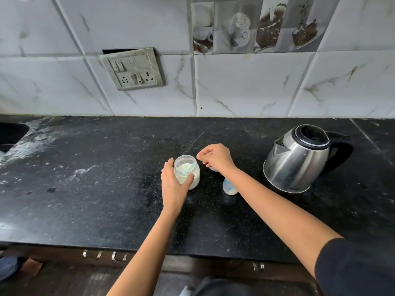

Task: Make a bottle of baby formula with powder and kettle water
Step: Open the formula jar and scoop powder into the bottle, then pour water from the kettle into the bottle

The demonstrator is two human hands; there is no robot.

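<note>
So there's one black speckled stone countertop (106,189) filling the middle of the frame, with three task things on it, all bunched right of center. One open clear jar of white powder (188,174) sits dead center, lid off, with what looks like a pale scoop (192,166) lying inside against the far rim. Just right of it and a bit lower in the frame is one baby bottle (229,186), see-through with little colored prints, standing upright, its top hidden under the wrist. Further right, well apart from those two, is one stainless steel electric kettle (299,159) with a black lid and black handle, spout pointing left.

Two bare hands in view. The left hand (174,184) is wrapped around the jar's left side, thumb across the front and fingers curled round the back. The right hand (215,158) hovers over the bottle's mouth with fingers curled in and thumb and forefinger pressed together; can't tell if there's anything pinched in there.

In the upper left of the frame the tiled wall has one switchboard (133,68), with two sockets on it. One dark sink corner (10,133) shows at the left edge.
</note>
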